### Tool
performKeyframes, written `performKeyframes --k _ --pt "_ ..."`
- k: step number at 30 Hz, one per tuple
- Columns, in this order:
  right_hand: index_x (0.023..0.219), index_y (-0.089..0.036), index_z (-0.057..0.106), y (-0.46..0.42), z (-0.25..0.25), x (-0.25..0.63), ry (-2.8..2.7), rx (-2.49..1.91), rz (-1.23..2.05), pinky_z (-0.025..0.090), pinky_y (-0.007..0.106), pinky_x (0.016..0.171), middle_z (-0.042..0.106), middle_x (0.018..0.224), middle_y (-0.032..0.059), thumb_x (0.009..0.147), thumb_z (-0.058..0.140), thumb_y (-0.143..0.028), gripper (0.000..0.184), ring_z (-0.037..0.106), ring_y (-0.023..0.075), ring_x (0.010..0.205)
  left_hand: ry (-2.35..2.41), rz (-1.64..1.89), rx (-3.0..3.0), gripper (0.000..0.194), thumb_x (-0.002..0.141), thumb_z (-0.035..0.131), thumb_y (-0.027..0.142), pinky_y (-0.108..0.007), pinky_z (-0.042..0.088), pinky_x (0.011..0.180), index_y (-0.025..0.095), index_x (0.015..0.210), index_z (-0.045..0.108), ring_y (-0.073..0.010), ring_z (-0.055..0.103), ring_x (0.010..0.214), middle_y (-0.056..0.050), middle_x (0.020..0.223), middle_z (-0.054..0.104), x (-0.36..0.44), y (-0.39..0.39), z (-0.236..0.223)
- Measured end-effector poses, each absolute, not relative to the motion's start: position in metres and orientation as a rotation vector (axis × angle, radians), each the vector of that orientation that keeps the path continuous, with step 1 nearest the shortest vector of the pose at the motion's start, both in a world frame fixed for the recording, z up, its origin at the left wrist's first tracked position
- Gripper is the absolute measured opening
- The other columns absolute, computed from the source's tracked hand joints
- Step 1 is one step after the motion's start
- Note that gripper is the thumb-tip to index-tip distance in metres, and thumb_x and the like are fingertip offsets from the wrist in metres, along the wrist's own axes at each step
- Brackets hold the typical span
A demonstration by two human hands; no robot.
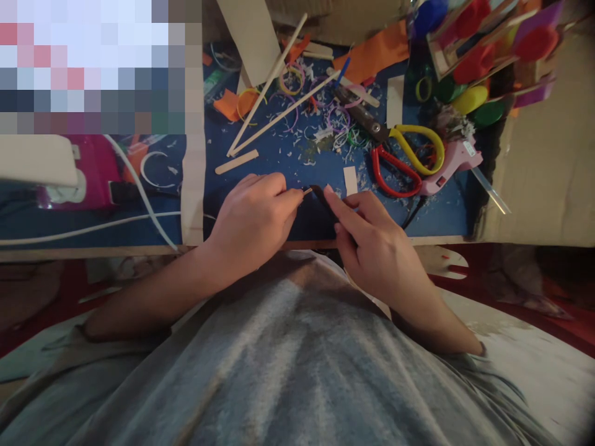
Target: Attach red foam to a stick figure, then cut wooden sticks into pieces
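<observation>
My left hand (260, 214) is closed near the table's front edge, pinching a thin pale piece whose tip just shows past the fingertips; its kind is hidden. Facing it, my right hand (372, 229) grips a narrow black strip (326, 201) between thumb and fingers. The strip's upper end bends over toward the left fingertips, and I cannot tell whether it touches the pale piece. A small white paper rectangle (350, 180) lies just beyond my right fingers. Scissors (409, 152) with one red and one yellow handle rest to the right, beside a pink glue gun (450, 162).
Two long thin sticks (269, 83) meet in a V, with a short craft stick (237, 161) below. Paper scraps and colored rings litter the blue tabletop (279, 145). A colorful stick-built structure (493, 56) stands back right; a white cable (139, 179) crosses the left.
</observation>
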State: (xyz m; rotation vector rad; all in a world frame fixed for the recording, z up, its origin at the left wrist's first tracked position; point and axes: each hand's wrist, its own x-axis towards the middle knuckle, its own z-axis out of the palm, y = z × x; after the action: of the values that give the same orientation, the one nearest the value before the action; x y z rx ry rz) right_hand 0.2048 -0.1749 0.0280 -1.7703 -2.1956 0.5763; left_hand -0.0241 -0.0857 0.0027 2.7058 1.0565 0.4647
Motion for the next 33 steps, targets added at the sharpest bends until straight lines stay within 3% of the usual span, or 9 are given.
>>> performKeyframes --k 11,25,33 --pt "0.172 -0.008 0.061 -0.1739 0.0286 0.2025 -2.205 -1.779 0.571 0.070 0.046 0.087 0.070 0.129 0.0199 0.110 0.048 -0.013 0.063 0.072 0.0264 0.099 1.063 0.469 2.696 0.029 0.114 0.060 0.018 -0.038 0.049 0.075 0.018 0.099 0.084 -0.0223 0.062 0.077 -0.006 0.085 0.067 -0.0242 -0.0856 0.0020" --pt "0.175 -0.021 0.058 -0.1762 0.0262 0.2026 -2.152 -1.830 0.592 0.071 0.042 0.091 0.071 0.132 0.0158 0.109 0.052 -0.015 0.067 0.074 0.0249 0.105 1.092 0.392 2.660 0.034 0.116 0.057 0.022 -0.041 0.052 0.076 0.020 0.093 0.082 -0.0232 0.063 0.077 -0.008 0.086 0.068 -0.0226 -0.0859 0.0049" --pt "0.172 -0.012 0.061 -0.1757 0.0260 0.2016 -2.172 -1.791 0.559 0.069 0.041 0.092 0.071 0.129 0.0174 0.110 0.050 -0.014 0.062 0.074 0.0247 0.103 1.090 0.365 2.663 0.033 0.115 0.057 0.021 -0.040 0.052 0.077 0.019 0.095 0.083 -0.0237 0.065 0.079 -0.008 0.087 0.068 -0.0232 -0.0856 0.0061"
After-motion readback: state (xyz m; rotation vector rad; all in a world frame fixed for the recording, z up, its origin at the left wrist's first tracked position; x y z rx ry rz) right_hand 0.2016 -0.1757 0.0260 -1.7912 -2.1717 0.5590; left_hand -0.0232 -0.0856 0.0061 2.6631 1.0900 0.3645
